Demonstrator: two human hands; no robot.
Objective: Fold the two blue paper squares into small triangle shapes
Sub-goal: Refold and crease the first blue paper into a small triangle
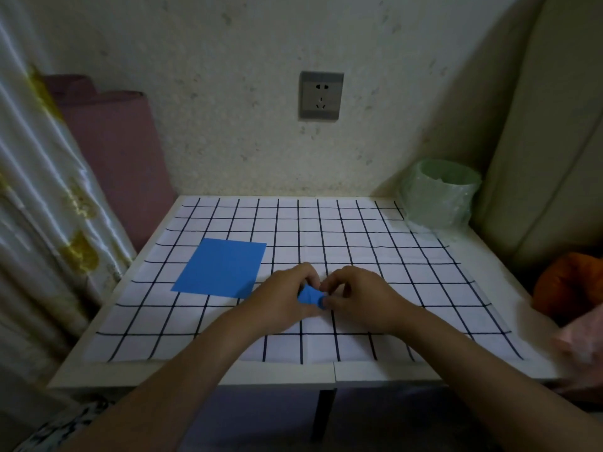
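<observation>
Both forearms reach in over the near table edge, and the left hand and right hand meet at mid-cloth. Their curled fingers pinch the folded paper between them, seemingly touching the cloth. Just left, the square lies flat and unfolded.
</observation>
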